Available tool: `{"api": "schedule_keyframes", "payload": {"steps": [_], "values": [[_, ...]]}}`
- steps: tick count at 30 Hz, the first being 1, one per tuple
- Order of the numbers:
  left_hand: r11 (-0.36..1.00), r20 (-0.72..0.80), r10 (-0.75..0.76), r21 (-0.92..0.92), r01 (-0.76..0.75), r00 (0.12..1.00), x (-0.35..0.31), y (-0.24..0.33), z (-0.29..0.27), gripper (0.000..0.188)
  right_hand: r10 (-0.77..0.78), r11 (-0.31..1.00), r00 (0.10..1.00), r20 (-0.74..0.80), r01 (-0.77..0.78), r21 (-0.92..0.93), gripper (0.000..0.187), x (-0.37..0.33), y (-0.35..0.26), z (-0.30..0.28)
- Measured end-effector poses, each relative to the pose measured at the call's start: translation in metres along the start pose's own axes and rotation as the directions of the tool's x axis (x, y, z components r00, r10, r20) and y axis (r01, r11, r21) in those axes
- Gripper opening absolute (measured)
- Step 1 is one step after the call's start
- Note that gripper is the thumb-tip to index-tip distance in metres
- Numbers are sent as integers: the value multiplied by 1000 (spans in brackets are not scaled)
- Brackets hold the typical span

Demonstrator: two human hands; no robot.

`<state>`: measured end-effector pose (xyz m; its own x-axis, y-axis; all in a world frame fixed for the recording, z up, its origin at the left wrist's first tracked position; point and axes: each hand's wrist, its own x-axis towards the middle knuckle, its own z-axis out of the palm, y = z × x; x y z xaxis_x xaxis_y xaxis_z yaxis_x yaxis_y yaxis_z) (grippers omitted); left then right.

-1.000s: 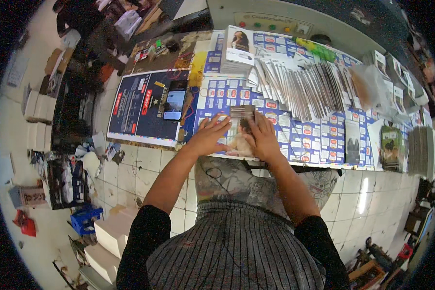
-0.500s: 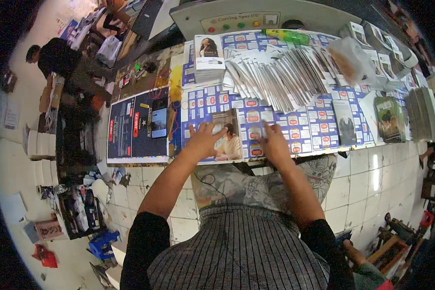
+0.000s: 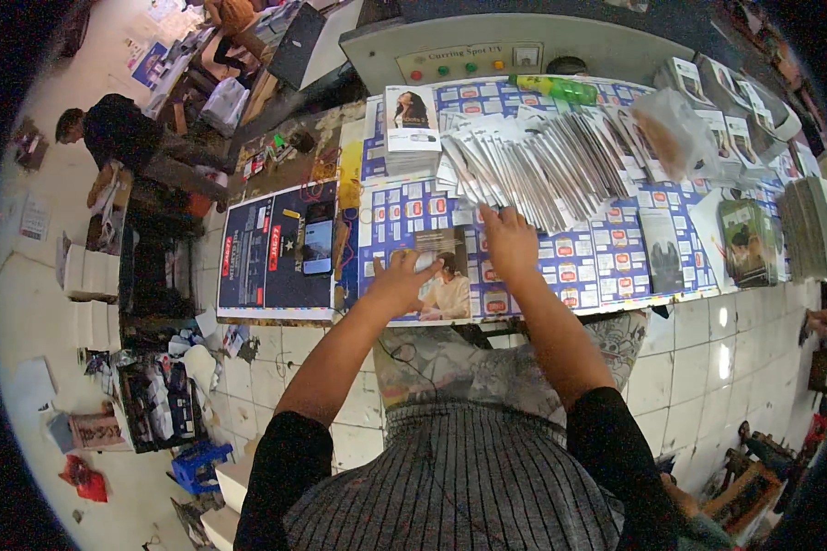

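Note:
My left hand (image 3: 401, 285) rests on a printed card (image 3: 450, 289) with a photo of a person in a pale top. Its fingers are spread over the card's left side, near the table's front edge. My right hand (image 3: 511, 246) is forward of the card, fingers a little apart, at the near edge of a fanned row of white printed cards (image 3: 533, 165). Whether its fingertips touch the nearest cards I cannot tell. To the left of the fan stands a neat stack of white printed cards (image 3: 412, 138), the top one showing a long-haired person.
A phone (image 3: 318, 241) lies on a dark printed sheet (image 3: 248, 248). A green bottle (image 3: 556, 89), a clear plastic bag (image 3: 675, 138), a grey card (image 3: 660, 248) and more stacks (image 3: 749, 241) are around the fan. Behind stands a machine with coloured buttons (image 3: 469, 64). Someone in black (image 3: 119, 129) bends at far left.
My right hand has moved forward from beside the card to the near edge of the fanned cards. My left hand stays on the card. The whole view has shifted slightly.

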<state>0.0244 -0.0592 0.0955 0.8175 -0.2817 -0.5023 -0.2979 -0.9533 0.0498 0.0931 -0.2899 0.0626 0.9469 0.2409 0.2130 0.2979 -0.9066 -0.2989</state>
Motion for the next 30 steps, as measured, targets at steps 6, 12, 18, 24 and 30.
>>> {"api": "schedule_keyframes", "payload": {"steps": [6, 12, 18, 24, 30], "values": [[1000, -2, -1, 17, 1, 1000, 0, -3, 3, 100, -236, 968, 944, 229, 208, 143, 47, -25, 18, -18], [999, -14, 27, 29, -26, 1000, 6, -6, 5, 104, -579, 813, 732, 360, 486, 320, 43, -65, 44, -40], [1000, -61, 28, 6, -28, 998, -4, -12, 11, 99, -129, 990, 977, 172, 116, 86, 42, -58, 68, -41], [987, -234, 87, -111, -116, 968, -16, -33, 55, 83, 75, 690, 948, 310, -274, 671, 71, -56, -12, 32], [968, -266, 173, -131, -214, 948, -4, -24, 56, 78, 53, 613, 949, 310, -276, 740, 66, -60, -28, 93]]}}
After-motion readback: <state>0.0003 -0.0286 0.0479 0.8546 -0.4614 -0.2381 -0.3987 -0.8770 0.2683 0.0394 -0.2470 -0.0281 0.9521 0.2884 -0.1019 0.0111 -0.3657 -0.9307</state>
